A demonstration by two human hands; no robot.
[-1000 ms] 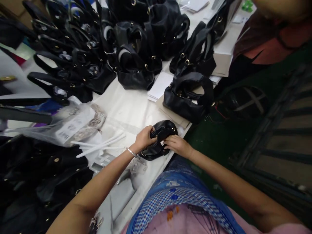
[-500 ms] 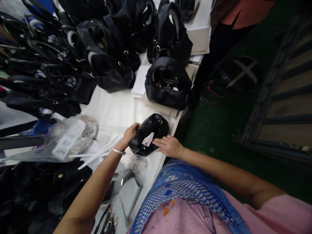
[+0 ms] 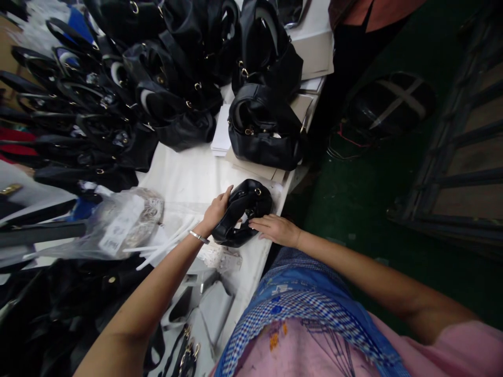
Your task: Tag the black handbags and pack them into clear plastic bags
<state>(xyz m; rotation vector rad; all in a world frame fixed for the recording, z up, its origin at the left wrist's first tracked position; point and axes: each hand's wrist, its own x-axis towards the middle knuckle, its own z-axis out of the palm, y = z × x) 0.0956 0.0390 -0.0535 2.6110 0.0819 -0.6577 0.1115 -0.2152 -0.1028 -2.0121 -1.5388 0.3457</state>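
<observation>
A small black leather bag [image 3: 244,209] lies near the right edge of the white-covered table [image 3: 188,173]. My left hand [image 3: 215,210] grips its left side, fingers curled over the rim; a silver bangle sits on that wrist. My right hand [image 3: 275,229] rests flat at the bag's lower right, its fingertips reaching into the opening where a white tag shows.
Many black handbags [image 3: 173,99] crowd the far and left table, one [image 3: 264,128] on cardboard sheets just beyond. A clear plastic bag [image 3: 121,222] and white sticks [image 3: 165,243] lie left. Another person [image 3: 353,31] stands at the far right. Green floor lies right.
The view has shifted slightly. My left hand has slid up the bag's side, and my right hand's fingers have moved further into the opening over the white tag.
</observation>
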